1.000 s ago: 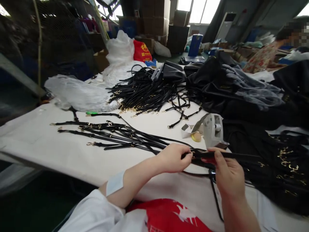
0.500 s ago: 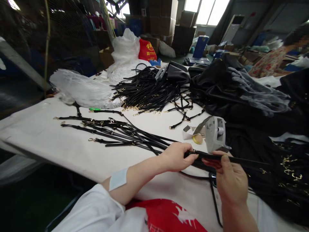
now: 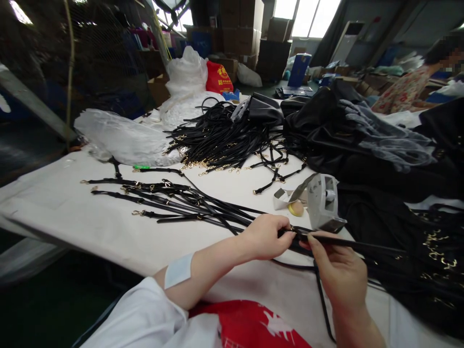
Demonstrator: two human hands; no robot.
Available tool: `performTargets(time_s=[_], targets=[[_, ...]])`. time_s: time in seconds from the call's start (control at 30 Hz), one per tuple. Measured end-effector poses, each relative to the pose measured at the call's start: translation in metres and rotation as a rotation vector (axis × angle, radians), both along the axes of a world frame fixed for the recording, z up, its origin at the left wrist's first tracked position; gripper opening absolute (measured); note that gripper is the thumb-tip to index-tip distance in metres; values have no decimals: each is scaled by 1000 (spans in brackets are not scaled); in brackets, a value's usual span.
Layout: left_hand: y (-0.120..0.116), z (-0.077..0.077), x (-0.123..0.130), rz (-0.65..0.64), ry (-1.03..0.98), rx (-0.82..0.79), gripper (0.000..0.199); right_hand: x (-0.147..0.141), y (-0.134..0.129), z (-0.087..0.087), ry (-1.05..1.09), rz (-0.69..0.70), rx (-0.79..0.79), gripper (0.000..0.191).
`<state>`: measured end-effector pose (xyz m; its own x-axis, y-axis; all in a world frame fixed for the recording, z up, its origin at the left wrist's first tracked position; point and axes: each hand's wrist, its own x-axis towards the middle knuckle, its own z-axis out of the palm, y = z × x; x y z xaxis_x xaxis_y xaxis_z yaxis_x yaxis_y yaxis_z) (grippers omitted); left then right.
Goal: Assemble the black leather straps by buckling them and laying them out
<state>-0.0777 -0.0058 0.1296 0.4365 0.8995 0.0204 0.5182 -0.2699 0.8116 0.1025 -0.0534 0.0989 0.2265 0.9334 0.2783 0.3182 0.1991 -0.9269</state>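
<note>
A black strap (image 3: 362,245) with a small gold buckle runs between both hands near the table's front edge. My left hand (image 3: 270,235) pinches it beside the buckle, fingers closed. Just to the right, my right hand (image 3: 337,266) grips the same strap between thumb and fingers. Long black straps (image 3: 174,209) with gold clasps stretch leftward from under my left hand. Beyond the hands stands a white tape dispenser (image 3: 322,203), with a round yellowish piece (image 3: 296,208) at its left.
A heap of black straps (image 3: 221,135) lies farther back. Clear plastic bags (image 3: 119,137) are at the left, black material (image 3: 362,154) with grey gloves (image 3: 398,135) at the right. A person in a floral top (image 3: 402,94) is at the far right.
My right hand has slid left along the strap, closer to my left hand and the buckle. The left hand has stayed in nearly the same place.
</note>
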Motion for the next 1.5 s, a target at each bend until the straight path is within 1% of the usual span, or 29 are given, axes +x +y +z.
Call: performTargets(time_s=[0.13, 0.23, 0.33, 0.4, 0.47, 0.57, 0.7, 0.77, 0.83, 0.93, 1.03, 1.1, 1.13, 1.17, 1.23, 1.27, 1.37, 1.43, 1.47, 1.5], targets=[[-2, 2, 8, 10, 12, 38, 13, 1, -1, 0, -11, 4, -22, 21], [-2, 6, 8, -20, -22, 76, 13, 5, 3, 10, 41, -38, 50, 15], [-1, 9, 4, -30, -64, 120, 21, 10, 12, 22, 217, -58, 127, 17], [0, 10, 0, -34, -81, 126, 19, 13, 17, 27, 378, -35, 144, 22], [-1, 11, -3, -52, -94, 111, 18, 16, 20, 28, 457, -16, 136, 24], [-5, 10, -5, -67, -113, 92, 19, 19, 21, 24, 430, -19, 97, 23], [-8, 11, -6, -38, -126, 89, 19, 19, 18, 17, 423, 47, -55, 20], [-7, 11, -7, -22, -125, 93, 18, 17, 16, 17, 431, 65, -120, 22], [-6, 11, -8, -7, -122, 95, 20, 14, 14, 19, 430, 68, -147, 24], [-3, 10, -9, -5, -116, 75, 21, 13, 14, 24, 472, 76, -130, 22], [-2, 9, -10, -45, -114, 33, 24, 13, 15, 29, 572, 68, -59, 30], [-2, 8, -11, -76, -131, 20, 25, 14, 16, 31, 627, 71, -18, 27], [-3, 8, -11, -81, -146, 18, 25, 15, 17, 32, 644, 78, -10, 29], [-3, 8, -11, -75, -160, 15, 26, 15, 17, 32, 651, 82, -10, 41], [-3, 9, -11, -45, -175, 5, 26, 17, 18, 33, 633, 75, -30, 66], [-3, 9, -10, -29, -177, 2, 26, 18, 18, 33, 610, 66, -39, 72], [-5, 8, -9, -19, -182, 7, 24, 24, 19, 33, 509, 109, -55, 80], [-6, 7, -8, -31, -199, 23, 24, 27, 18, 31, 409, 137, -32, 87], [-7, 7, -7, -40, -208, 31, 25, 28, 18, 31, 345, 130, -14, 85], [-7, 6, -6, -52, -215, 40, 25, 28, 18, 29, 271, 117, 2, 77]])
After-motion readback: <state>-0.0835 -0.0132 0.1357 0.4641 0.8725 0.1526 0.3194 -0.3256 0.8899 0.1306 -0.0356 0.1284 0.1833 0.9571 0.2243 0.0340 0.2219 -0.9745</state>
